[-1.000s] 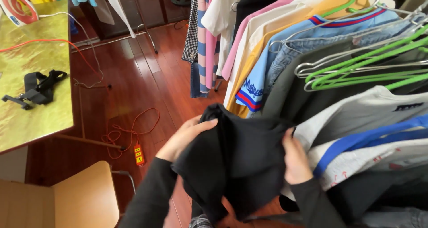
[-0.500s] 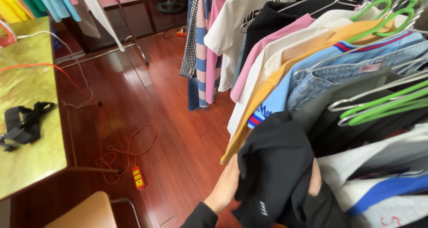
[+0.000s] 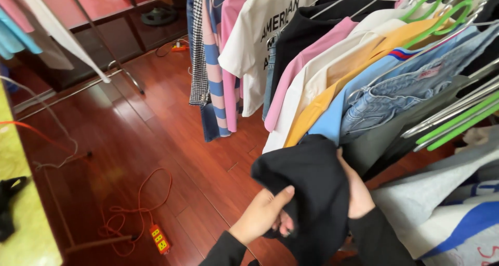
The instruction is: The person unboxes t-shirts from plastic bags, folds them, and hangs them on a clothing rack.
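A black garment hangs bunched between both my hands at the lower middle of the head view. My left hand grips its lower left fold from below, thumb pressed on the cloth. My right hand holds its right side, the fingers partly hidden behind the fabric. The garment sits right in front of a crowded rack of hanging clothes: a yellow top, a light blue top, jeans, pink and white shirts. Green hangers stick out at the right.
An orange power strip with a coiled cord lies on the red wooden floor. A table with a yellow-green cover stands at the left edge, a black strap on it. Another clothes rack leg slants at the upper left.
The view has swung further right and up along the rack. My hands have lifted the black garment closer to the hanging clothes, and my left hand now shows fully.
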